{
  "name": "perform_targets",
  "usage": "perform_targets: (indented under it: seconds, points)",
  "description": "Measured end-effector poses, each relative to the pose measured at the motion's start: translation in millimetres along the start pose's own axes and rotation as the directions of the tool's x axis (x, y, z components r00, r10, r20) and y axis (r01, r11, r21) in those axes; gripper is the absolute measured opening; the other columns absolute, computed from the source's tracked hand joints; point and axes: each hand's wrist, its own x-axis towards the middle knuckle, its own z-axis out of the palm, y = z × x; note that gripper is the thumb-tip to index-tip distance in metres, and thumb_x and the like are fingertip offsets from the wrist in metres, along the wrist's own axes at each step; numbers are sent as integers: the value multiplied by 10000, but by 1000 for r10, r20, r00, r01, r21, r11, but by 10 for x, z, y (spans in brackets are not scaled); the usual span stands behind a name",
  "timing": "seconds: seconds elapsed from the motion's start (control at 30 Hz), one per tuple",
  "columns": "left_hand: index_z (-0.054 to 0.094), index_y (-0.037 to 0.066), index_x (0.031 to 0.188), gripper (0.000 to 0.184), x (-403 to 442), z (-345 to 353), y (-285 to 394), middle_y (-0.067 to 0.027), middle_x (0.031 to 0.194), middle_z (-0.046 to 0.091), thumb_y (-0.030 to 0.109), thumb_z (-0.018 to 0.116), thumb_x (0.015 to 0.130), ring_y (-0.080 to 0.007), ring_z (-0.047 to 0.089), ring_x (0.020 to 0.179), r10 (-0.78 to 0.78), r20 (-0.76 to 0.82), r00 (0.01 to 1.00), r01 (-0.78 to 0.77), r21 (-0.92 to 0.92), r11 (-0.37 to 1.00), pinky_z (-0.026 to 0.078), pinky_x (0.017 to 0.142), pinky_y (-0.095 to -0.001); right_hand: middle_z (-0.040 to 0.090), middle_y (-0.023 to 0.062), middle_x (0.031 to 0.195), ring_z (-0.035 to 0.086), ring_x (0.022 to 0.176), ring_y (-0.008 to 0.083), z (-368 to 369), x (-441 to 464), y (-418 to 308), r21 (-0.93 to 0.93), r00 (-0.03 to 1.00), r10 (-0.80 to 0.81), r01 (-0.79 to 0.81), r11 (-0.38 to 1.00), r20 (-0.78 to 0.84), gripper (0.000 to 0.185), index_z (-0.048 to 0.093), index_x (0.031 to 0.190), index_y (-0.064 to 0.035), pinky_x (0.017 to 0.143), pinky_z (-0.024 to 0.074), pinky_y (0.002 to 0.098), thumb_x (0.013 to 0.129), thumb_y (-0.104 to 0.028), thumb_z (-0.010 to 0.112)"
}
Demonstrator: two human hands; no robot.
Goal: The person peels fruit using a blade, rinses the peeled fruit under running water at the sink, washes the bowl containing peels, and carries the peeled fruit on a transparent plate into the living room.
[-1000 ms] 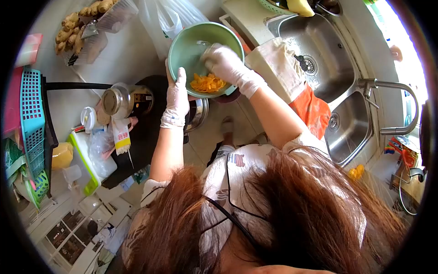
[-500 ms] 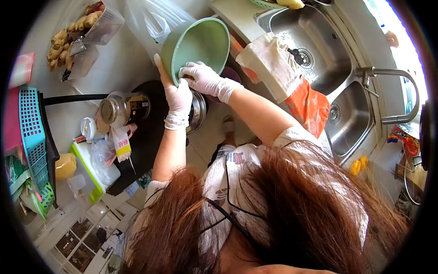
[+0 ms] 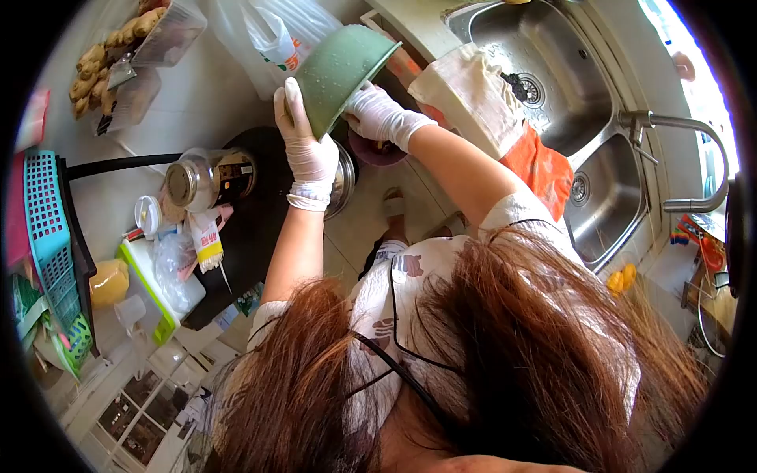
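Head view: a green bowl (image 3: 339, 72) is held up in the air between two gloved hands, tipped steeply so that its wet outside is shown to the camera and its mouth is turned away, down toward the right hand (image 3: 380, 117). The bowl's weight seems to be borne by the left hand (image 3: 303, 142), which is clamped on the bowl's side near the low end of the rim, some of its fingers hidden; a hold there would let the tilt be set from one side. The right hand is brought up to the mouth of the bowl, its fingers bent, but whether anything is pinched in them, or the rim itself is touched, cannot be told. Just beneath the right hand a dark red tub (image 3: 367, 158) is partly seen, and the bowl's mouth is probably angled that way so that it opens over the tub; the bowl's inside is hidden. Behind the left wrist a metal pot (image 3: 344, 185) is partly covered. Past the left fingertips a plastic bag (image 3: 272, 35) is placed, and outward from the right hand a cream cloth (image 3: 465, 94) is laid beside the sink (image 3: 552, 87), perhaps within easy reach for wiping.
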Motion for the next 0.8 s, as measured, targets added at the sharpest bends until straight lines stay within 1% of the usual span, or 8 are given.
perform_targets:
  seconds: [0.1, 0.23, 0.37, 0.47, 0.63, 0.67, 0.73, 0.8]
  points:
    - [209, 49, 1440, 743, 0, 9, -10, -204, 1442, 267, -125, 486, 772, -365, 273, 1337, 45, -16, 999, -44, 48, 998, 239, 1113, -431, 575, 82, 1101, 506, 1043, 305, -163, -197, -101, -90, 951, 165, -146, 985, 261, 281, 673, 1006, -154, 933, 416, 407, 735, -151, 600]
    - [221, 32, 1435, 770, 41, 2, 50, -221, 1402, 284, -144, 530, 753, -390, 316, 1304, 86, -72, 994, -80, 80, 994, 302, 1070, -410, 503, 102, 1310, 389, 1283, 279, 195, -460, 123, -58, 952, 174, -164, 985, 251, 421, 621, 1152, -81, 1070, 323, 356, 738, -89, 546]
    - [162, 25, 1447, 780, 59, -41, 63, -223, 1429, 255, -137, 521, 774, -378, 292, 1322, 108, -90, 990, -100, 87, 991, 269, 1091, -415, 453, 102, 1369, 401, 1283, 277, 101, -538, 74, 282, 884, 407, -461, 842, 230, 487, 566, 1218, -43, 1077, 316, 315, 740, 11, 488]
    - [121, 12, 1454, 753, 99, -62, 80, -219, 1471, 206, -105, 439, 782, -351, 231, 1359, -46, -128, 991, 26, -151, 988, 205, 1113, -411, 525, 138, 1294, 482, 1216, 282, -160, -601, -111, 577, 793, 580, -566, 589, 186, 506, 559, 1224, -32, 1040, 353, 296, 734, 51, 467]
    - [72, -16, 1453, 842, 163, -144, 174, -190, 1481, 222, -135, 350, 668, -297, 250, 1363, -403, -54, 914, 332, -474, 815, 161, 1122, -367, 615, 163, 1137, 561, 1099, 233, -475, -732, -141, 961, 691, 701, -274, 27, 177, 351, 604, 1129, 30, 965, 419, 299, 808, 87, 473]
    - [88, 43, 1467, 876, 163, -129, 118, -170, 1402, 341, -140, 367, 657, -301, 387, 1274, -436, -79, 897, 373, -395, 839, 332, 1059, -411, 615, 160, 1092, 563, 1080, 257, -521, -790, -123, 970, 669, 707, -100, -221, 230, 302, 591, 1107, 46, 932, 450, 307, 831, 85, 473]
    - [134, 95, 1462, 875, 248, -184, 327, -161, 1329, 397, -137, 379, 654, -298, 462, 1187, -703, 95, 705, 614, -578, 537, 461, 927, -445, 607, 160, 1075, 560, 1076, 278, -672, -920, -96, 856, 663, 690, 143, -496, 290, 277, 572, 1107, 48, 917, 465, 327, 846, 69, 481]
    - [236, 166, 1424, 841, 276, -172, 520, -134, 1211, 463, -119, 417, 653, -288, 560, 1023, -763, 257, 593, 652, -710, 267, 596, 680, -464, 592, 169, 1058, 567, 1036, 301, -899, -1112, -165, 722, 640, 697, 308, -619, 325, 210, 546, 1076, 43, 887, 485, 354, 873, 2, 513]
